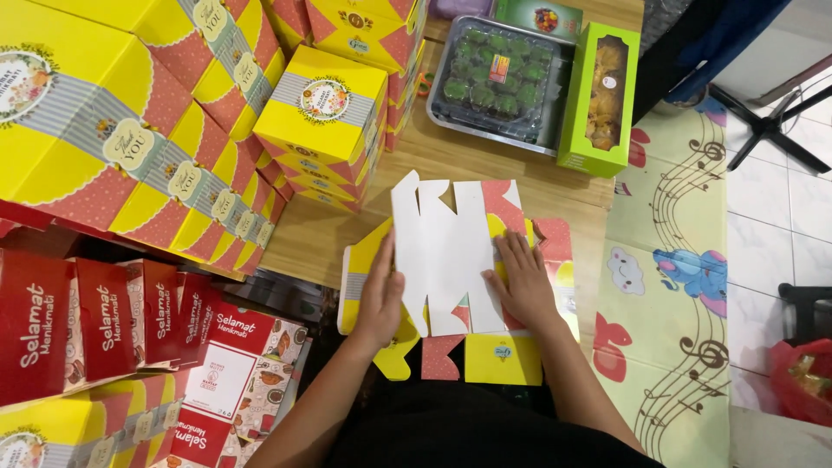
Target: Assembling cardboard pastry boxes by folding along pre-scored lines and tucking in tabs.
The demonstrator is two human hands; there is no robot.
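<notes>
- Flat box blank (446, 256) – white inner side up, yellow/red flaps at edges; lies on wooden table (451, 160), at near edge in front of the person.
- Left hand (381, 299) – palm down, fingers open, pressing blank's left side; grips nothing.
- Right hand (523, 282) – flat, open, pressing blank's right side.
- Stack of yellow boxes (322, 126) – just beyond blank, to the left.
- Clear tray of green cakes (498, 74) – beyond blank, far side.
- Green window box (600, 95) – right of the tray.
- Red cartons (95, 316) – well left of blank.

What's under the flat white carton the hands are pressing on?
Under the flat carton lie more flat yellow-and-red blanks, edges poking out, on the wooden table. Left hand and right hand press it; how many blanks is hidden.
</notes>
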